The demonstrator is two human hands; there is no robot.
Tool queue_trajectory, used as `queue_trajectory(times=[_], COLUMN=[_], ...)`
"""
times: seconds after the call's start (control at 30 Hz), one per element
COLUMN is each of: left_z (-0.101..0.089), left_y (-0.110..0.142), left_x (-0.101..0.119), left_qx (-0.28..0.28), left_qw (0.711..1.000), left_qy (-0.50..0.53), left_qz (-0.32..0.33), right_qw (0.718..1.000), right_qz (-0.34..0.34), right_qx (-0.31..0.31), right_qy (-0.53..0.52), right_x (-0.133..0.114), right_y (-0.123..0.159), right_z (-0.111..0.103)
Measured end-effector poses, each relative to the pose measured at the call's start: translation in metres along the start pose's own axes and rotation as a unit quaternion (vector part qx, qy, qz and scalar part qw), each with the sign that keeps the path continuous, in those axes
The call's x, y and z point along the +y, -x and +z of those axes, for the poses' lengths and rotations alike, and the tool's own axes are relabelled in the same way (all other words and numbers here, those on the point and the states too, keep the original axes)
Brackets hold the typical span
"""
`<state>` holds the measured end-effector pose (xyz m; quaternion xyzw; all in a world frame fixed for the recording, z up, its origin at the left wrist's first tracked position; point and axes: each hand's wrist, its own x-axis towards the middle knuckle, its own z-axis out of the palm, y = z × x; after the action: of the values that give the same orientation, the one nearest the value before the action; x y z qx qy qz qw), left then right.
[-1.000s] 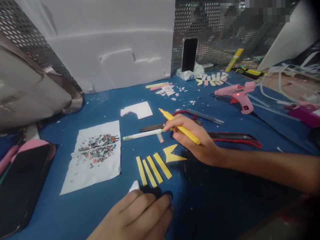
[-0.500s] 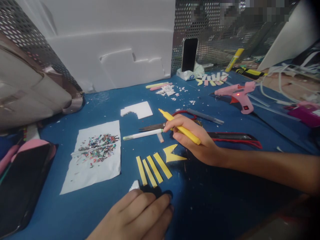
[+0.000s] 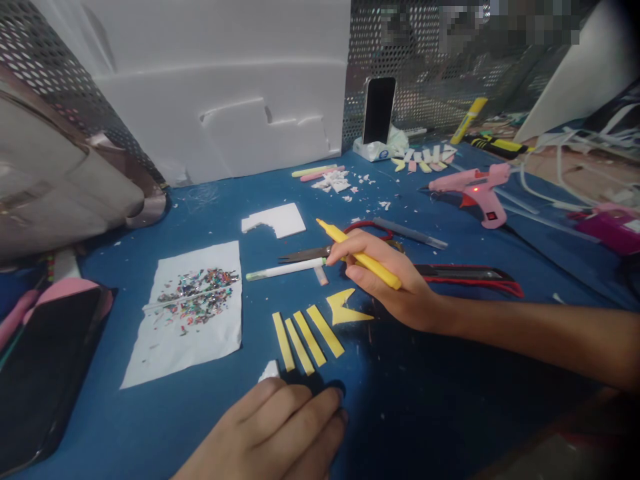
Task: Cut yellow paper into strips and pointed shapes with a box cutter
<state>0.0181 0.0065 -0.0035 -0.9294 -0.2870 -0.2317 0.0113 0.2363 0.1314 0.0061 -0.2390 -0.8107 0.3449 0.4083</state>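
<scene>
Holding a slim yellow plastic marker [image 3: 377, 267] in the closed grip of the right hand [image 3: 400, 287], pointing its tapered end forward and left, seemingly clear of the blue desk [image 3: 135, 427]. Curling the fingers of the left hand [image 3: 285, 427] low at the near side, hiding the underside and so leaving it impossible to tell whether holding anything. Showing no visible shift of hands or marker over the last second; seeming to be pausing, making no mark.

Lying between the hands: four flat yellow strips [image 3: 310, 339] and a notched yellow sheet piece [image 3: 341, 313]. Poking out just beyond the left knuckles: a small ragged white scrap [image 3: 270, 371]. Partly disappearing behind the right hand, crowding its space: dark-bladed scissors [image 3: 305, 255] and a white pen with green ends [image 3: 285, 269].

Farther out, lying leftward, a creased white paper sheet [image 3: 195, 353], bearing shiny multicoloured flakes [image 3: 200, 293]; resting rightward, a pink glue gun [image 3: 480, 187], glowing with a red light.
</scene>
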Motion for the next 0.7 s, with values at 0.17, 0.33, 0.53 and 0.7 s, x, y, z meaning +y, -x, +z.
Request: queue_trajectory(times=[0.17, 0.33, 0.53, 0.7], left_z=[-0.0015, -0.0022, 0.0018, -0.0012], left_y=[-0.0013, -0.0025, 0.0005, -0.0022], left_x=[-0.0006, -0.0009, -0.0018, -0.0017], left_qx=[-0.004, -0.001, 0.011, -0.003], left_qw=[1.0, 1.0, 1.0, 1.0], left_qy=[-0.006, -0.007, -0.003, -0.003], left_qz=[0.004, 0.002, 0.009, 0.005], right_qw=[1.0, 1.0, 0.993, 0.992], right_qz=[0.002, 0.015, 0.021, 0.035], right_qx=[0.0, 0.001, -0.001, -0.034], right_qy=[0.002, -0.02, -0.116, -0.117], right_x=[-0.0004, -0.0009, 0.0042, 0.0019], right_y=[0.0008, 0.001, 0.0061, 0.0092], right_z=[-0.0002, 0.0006, 0.0029, 0.0024])
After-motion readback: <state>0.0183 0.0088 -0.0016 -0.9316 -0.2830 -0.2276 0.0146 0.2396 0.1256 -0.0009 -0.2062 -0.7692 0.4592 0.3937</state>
